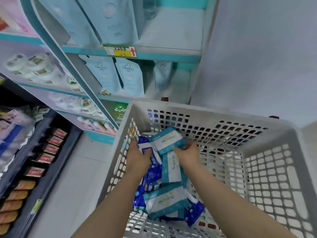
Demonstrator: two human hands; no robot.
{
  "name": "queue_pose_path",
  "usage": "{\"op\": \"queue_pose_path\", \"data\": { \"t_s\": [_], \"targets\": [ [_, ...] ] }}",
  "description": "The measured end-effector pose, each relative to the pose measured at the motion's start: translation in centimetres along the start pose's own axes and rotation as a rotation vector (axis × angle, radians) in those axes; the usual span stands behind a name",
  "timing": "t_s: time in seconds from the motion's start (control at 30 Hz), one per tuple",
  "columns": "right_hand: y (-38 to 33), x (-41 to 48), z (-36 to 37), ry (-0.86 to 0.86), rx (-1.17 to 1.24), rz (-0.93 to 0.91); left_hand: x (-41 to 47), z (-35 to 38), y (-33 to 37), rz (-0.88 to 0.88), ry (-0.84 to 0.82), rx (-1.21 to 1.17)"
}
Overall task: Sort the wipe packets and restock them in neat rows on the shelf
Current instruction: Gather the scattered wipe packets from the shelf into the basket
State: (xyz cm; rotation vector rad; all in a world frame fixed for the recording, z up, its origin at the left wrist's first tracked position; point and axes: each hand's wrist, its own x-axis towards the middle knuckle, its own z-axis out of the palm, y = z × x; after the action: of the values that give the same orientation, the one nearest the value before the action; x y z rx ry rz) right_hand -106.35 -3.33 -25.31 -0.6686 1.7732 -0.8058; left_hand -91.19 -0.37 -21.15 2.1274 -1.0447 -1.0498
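Teal-and-white wipe packet [167, 140] up at the far end of the pile, and the right hand [187, 155] has it, fingers curled tight round its right-hand end. Over on the other side, the left hand [139, 156] is down on a dark blue packet [155, 158], thumb laid across its face and fingers wrapped over its left edge, hard against the basket wall. Both packets sit low inside the grey slotted basket [197, 110], on top of the heap. More stock beneath: a second teal packet [171, 169] lying lengthways just below the right hand, a third teal one [164, 201] nearer the camera, and another blue packet [193, 212] poking out at the near corner. Beyond the basket stands the teal-edged shelf [163, 54], pale blue pouches [104, 74] standing on it, a yellow price label [120, 51] with a red arrow clipped to its front edge.
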Motion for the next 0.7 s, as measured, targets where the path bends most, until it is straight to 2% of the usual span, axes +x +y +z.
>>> {"op": "queue_pose_path", "data": {
  "t_s": [0.1,0.27,0.4,0.5,0.6,0.7],
  "targets": [
    [0.3,-1.0,-0.4,-0.113,-0.141,-0.016,-0.7,-0.3,0.0,0.071,-0.008,0.201],
    [-1.6,-2.7,-1.1,-0.229,-0.352,-0.203,-2.2,-1.8,1.3,0.092,-0.002,0.413],
    [-5.3,-5.3,-1.2,-0.259,-0.621,-0.409,-3.9,-5.0,4.3,0.285,0.088,0.417],
    [-9.2,-8.0,-0.3,-0.305,-0.811,-0.489,-5.0,-9.1,6.2,0.396,0.173,0.372],
    [-13.2,-11.4,2.5,-0.348,-0.867,-0.678,-5.3,-14.4,6.9,0.45,0.292,0.382],
    [-17.0,-15.6,7.2,-0.361,-0.808,-0.868,-4.7,-20.5,5.8,0.464,0.416,0.409]
  ]
}}
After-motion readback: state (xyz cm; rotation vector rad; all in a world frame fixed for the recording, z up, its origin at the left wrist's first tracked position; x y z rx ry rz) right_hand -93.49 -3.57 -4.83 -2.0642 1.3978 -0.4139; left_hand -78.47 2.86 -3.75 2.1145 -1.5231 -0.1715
